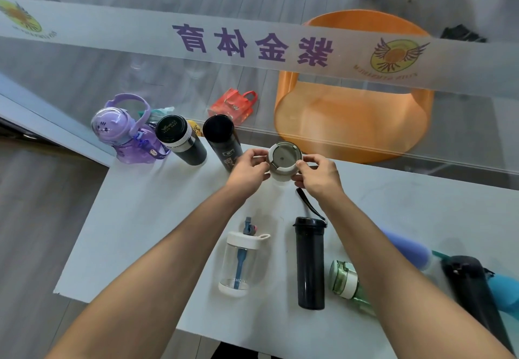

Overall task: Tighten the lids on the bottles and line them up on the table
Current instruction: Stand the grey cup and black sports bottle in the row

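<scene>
A grey-lidded cup (284,159) stands upright near the table's far edge. My left hand (248,169) grips its left side and my right hand (317,174) grips its lid from the right. To its left stand three upright bottles in a row: a purple cat bottle (123,131), a black flask with a silver band (179,139) and a black flask (223,141). Nearer to me lie a clear bottle with a white lid (238,260), a tall black bottle (310,263) with a strap, and a green bottle (348,281).
The white table (146,226) ends at a glass wall with a frosted band of purple lettering. Beyond the glass are an orange chair (356,122) and a red bag (233,106). At the right edge lie a blue-purple bottle (407,249), a black bottle (471,283) and a teal object (505,291).
</scene>
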`<state>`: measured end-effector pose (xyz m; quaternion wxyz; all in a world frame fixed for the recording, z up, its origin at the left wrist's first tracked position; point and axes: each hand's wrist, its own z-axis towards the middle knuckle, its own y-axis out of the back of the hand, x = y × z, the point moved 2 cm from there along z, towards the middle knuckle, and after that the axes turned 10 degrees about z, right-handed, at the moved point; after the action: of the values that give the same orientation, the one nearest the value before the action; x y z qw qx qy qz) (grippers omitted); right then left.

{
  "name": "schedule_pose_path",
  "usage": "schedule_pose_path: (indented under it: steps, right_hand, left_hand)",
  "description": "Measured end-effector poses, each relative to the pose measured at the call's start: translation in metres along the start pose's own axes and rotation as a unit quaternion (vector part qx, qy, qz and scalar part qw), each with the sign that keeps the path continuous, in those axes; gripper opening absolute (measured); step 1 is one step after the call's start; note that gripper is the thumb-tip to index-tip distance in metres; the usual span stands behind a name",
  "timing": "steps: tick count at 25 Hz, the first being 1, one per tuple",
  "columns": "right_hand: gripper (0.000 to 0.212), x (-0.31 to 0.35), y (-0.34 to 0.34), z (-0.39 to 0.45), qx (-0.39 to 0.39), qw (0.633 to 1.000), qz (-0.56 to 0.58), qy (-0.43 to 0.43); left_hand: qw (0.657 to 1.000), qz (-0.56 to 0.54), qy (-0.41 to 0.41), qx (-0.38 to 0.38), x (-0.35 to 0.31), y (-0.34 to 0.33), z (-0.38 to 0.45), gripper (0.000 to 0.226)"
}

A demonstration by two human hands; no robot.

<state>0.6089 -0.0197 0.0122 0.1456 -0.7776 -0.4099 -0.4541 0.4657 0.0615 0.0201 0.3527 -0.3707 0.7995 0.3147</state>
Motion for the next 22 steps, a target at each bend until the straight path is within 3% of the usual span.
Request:
schedule_pose_path:
  steps: [2,4,8,12,16,22]
  right_hand:
    - [0.014,-0.001,0.000,0.000,0.002,1.000,0.004,0.000]
    - [0.031,-0.004,0.004,-0.002,-0.011,1.000,-0.014,-0.010]
    - [0.049,-0.028,0.034,-0.027,-0.039,0.983,-0.173,-0.039]
    - [0.048,-0.077,0.047,-0.051,-0.024,0.952,-0.282,-0.114]
    - [0.048,-0.099,0.045,-0.048,0.005,0.964,-0.209,-0.163]
    - [0.035,-0.079,0.053,-0.081,-0.060,0.991,-0.089,-0.080]
  left_hand:
    - [1.000,0.010,-0.005,0.005,0.001,-0.002,0.000,0.023]
    - [0.999,0.037,-0.008,-0.014,0.005,-0.002,-0.001,0.025]
    - [0.994,0.068,0.032,-0.082,0.038,-0.010,-0.022,0.026]
    - [0.984,0.096,0.138,0.052,0.090,-0.065,-0.056,0.036]
    - [0.971,0.078,0.198,0.112,0.103,-0.090,-0.059,0.037]
    - [0.989,0.033,0.105,0.096,0.078,-0.075,-0.085,0.029]
